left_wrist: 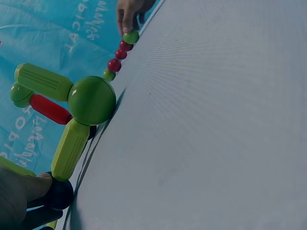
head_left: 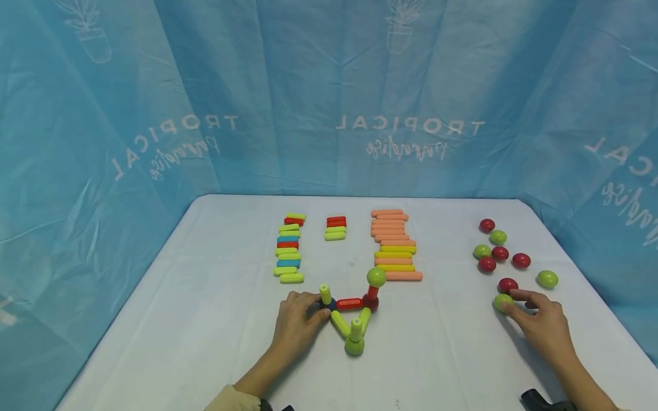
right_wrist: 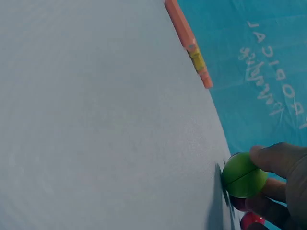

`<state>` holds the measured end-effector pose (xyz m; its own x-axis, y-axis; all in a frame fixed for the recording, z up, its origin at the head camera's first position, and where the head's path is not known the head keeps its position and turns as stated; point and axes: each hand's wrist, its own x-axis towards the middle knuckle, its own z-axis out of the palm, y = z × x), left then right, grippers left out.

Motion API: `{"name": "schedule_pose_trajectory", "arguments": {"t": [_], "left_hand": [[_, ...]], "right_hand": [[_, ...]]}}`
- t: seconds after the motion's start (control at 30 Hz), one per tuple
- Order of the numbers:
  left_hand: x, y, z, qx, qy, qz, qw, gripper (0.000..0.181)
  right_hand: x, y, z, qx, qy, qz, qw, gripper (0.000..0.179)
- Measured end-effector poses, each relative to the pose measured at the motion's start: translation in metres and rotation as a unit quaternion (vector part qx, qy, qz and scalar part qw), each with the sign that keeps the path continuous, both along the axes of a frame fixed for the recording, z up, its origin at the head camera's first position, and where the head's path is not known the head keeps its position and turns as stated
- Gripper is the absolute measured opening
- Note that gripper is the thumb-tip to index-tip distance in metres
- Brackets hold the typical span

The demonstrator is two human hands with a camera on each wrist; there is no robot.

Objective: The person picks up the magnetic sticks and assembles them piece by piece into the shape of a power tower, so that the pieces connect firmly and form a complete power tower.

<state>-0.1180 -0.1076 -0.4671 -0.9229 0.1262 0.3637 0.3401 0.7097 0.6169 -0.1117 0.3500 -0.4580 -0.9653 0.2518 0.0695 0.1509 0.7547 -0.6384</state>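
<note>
My left hand [head_left: 298,321] pinches the dark blue ball [left_wrist: 60,194] at the left corner of a small rod-and-ball frame. That frame is a triangle with a red rod [head_left: 349,304], two lime rods and a green ball [head_left: 354,346] at the near corner. Upright rods stand on its corners, and the one at the right, red, carries a green ball [head_left: 376,277] on top. Over at the right, my right hand [head_left: 545,322] grips a loose green ball [right_wrist: 244,175] between thumb and fingers. A red ball [head_left: 508,285] lies just behind it.
Several loose red and green balls [head_left: 521,261] lie at the right. Short lime, red and blue rods [head_left: 288,256] form a column left of centre, beside a small stack [head_left: 336,228]. Longer orange and yellow rods [head_left: 393,245] line up further right. A blue curtain [head_left: 329,160] hangs behind the white table [head_left: 216,257].
</note>
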Motion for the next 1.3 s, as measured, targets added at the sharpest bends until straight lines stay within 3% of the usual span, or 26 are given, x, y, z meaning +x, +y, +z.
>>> {"name": "schedule_pose_trajectory", "arguments": {"t": [0.17,0.3,0.43,0.5,0.6,0.7,0.83,0.93,1.1,1.3], "left_hand": [[0.0,-0.001,0.0,0.007,0.004,-0.003,1.0,0.028],[0.001,-0.001,0.0,0.013,0.007,-0.002,0.9999,0.027],[0.001,0.001,0.002,0.013,0.007,-0.001,0.9999,0.028],[0.001,0.002,0.002,0.012,0.004,-0.001,0.9999,0.028],[0.001,0.004,0.002,0.011,0.003,-0.002,0.9999,0.028],[0.0,0.006,0.001,0.01,0.003,-0.003,0.9999,0.028],[0.0,0.006,0.0,0.011,0.002,-0.004,0.9999,0.028],[0.0,0.006,-0.001,0.013,0.004,-0.005,0.9999,0.029],[-0.001,0.007,-0.002,0.008,0.004,-0.007,0.9999,0.029],[-0.001,0.006,-0.002,0.007,0.009,-0.006,0.9999,0.03]], "right_hand": [[0.0,0.0,-0.004,0.015,-0.009,0.015,0.9997,0.059],[0.001,-0.011,0.002,0.005,-0.02,0.031,0.9993,0.064],[0.006,-0.052,0.014,-0.039,-0.004,0.064,0.9972,0.061],[0.011,-0.083,0.019,-0.065,0.028,0.091,0.9933,0.053],[0.02,-0.13,0.026,-0.131,0.07,0.145,0.9783,0.044],[0.026,-0.169,0.032,-0.195,0.112,0.21,0.9514,0.037],[0.027,-0.202,0.035,-0.248,0.131,0.28,0.9178,0.039],[0.026,-0.216,0.031,-0.254,0.127,0.3,0.9105,0.04],[0.029,-0.226,0.027,-0.247,0.116,0.308,0.9114,0.041],[0.04,-0.231,0.047,-0.243,0.159,0.345,0.8926,0.041]]}}
